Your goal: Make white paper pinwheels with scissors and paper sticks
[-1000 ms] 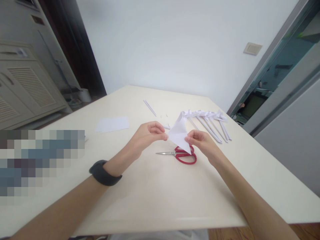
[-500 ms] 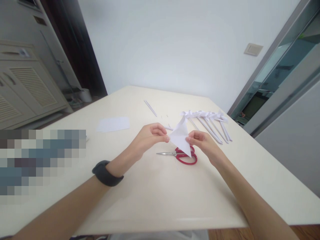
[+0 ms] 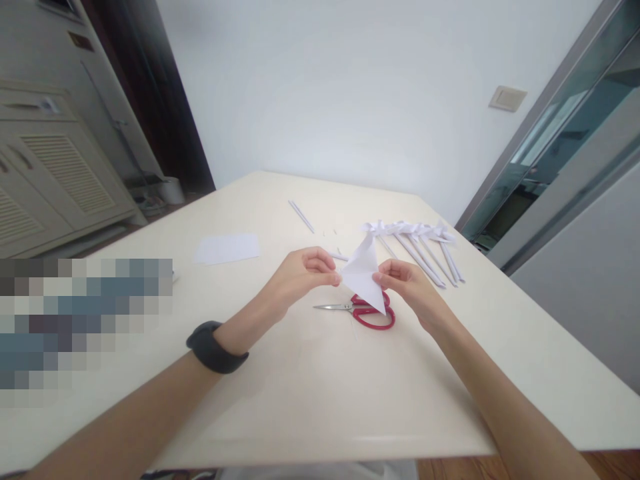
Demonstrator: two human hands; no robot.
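A folded sheet of white paper (image 3: 363, 272), thin and sharply creased into pointed triangular flaps, is held above a pale table between a person's bare hands, the left hand (image 3: 311, 270) pinching its left corner between thumb and fingertips and the right hand (image 3: 404, 283) gripping the right edge with the thumb on top. Partly behind its lower tip lie scissors (image 3: 375, 321) with glossy red loop handles and slim metal blades pointing left. Just beyond, to the right, slender rolled-paper tubes (image 3: 423, 261) fan out toward the near side, topped by a row of crinkled, twisted white paper pieces (image 3: 407, 230). Two thin paper sticks (image 3: 301, 217) lie side by side farther back, and flat white sheets (image 3: 227, 249) overlap to the left. A smooth dark wristband (image 3: 215, 348) circles the left wrist. The cream tabletop (image 3: 300, 407), softly shiny along its near edge, reaches back to a plain white wall (image 3: 340, 93) bearing a square light switch (image 3: 508, 99). A cream cabinet (image 3: 65, 157) with louvered doors stands at left, glass panels (image 3: 555, 147) in a gray frame at right, and brown wood-grain flooring (image 3: 465, 469) shows below.
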